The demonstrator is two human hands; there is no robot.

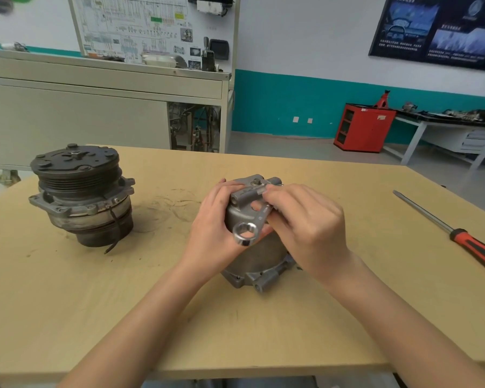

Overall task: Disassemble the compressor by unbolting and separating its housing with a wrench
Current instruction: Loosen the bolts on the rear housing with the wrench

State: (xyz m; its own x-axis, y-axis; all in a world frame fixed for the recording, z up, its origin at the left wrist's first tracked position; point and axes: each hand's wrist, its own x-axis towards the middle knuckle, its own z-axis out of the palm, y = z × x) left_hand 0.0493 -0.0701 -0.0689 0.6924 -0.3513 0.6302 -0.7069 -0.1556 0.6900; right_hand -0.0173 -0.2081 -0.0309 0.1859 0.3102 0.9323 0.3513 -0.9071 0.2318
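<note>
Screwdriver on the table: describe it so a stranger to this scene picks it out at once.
Start at the light wooden table, then look to its right side, well clear of the housing. The screwdriver lies flat there, its long steel shaft pointing away and its red-and-black handle nearer the viewer. Unlike the wrench in the right hand, it lies alone, untouched.

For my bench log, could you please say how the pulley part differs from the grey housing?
The pulley part stands untouched, topped by a black grooved pulley; the grey housing is bare metal, gripped by the left hand. The right hand holds a wrench at the grey housing, none at the pulley part. Both stand on the table.
</note>
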